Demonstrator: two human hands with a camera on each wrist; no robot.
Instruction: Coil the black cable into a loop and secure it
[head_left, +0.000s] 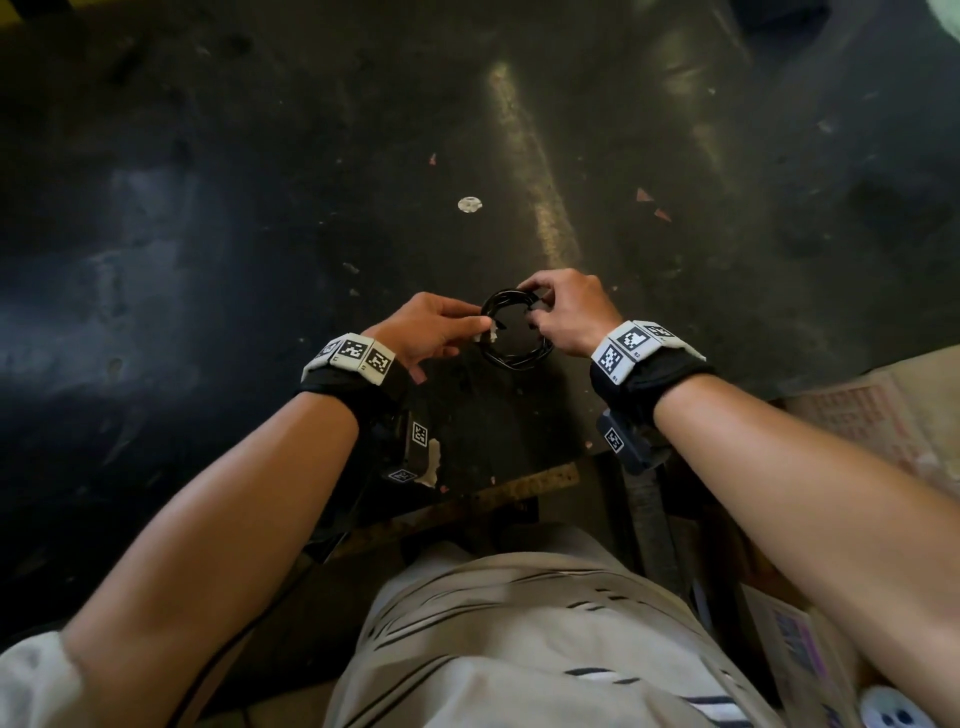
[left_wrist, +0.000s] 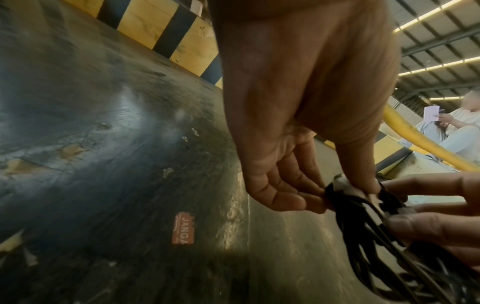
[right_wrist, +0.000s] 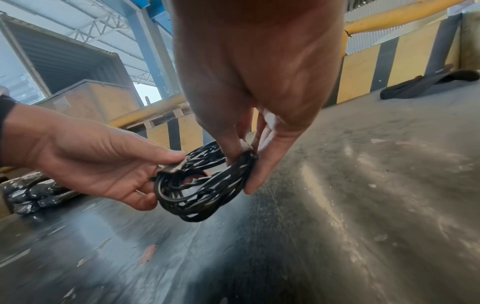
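Observation:
The black cable (head_left: 511, 358) is wound into a small round coil (right_wrist: 197, 197) of several turns, held in the air above a dark tabletop (head_left: 260, 208). My left hand (head_left: 441, 332) pinches the coil's left side between thumb and fingers, where a white strip (left_wrist: 345, 185) wraps the strands. My right hand (head_left: 563, 314) pinches the coil's right side, thumb and fingers (right_wrist: 249, 181) curled round the bundle. In the left wrist view the coil (left_wrist: 376, 236) runs off toward the lower right, with my right hand's fingers (left_wrist: 428, 226) beside it.
The tabletop is scuffed, with small scraps, a white disc (head_left: 469, 204) and an orange label (left_wrist: 183, 228). A yellow-and-black striped barrier (left_wrist: 166, 30) borders it. A dark cloth (right_wrist: 428, 84) lies at the far right, black wrapped bundles (right_wrist: 31, 193) at the left. A seated person (left_wrist: 457, 127) is beyond.

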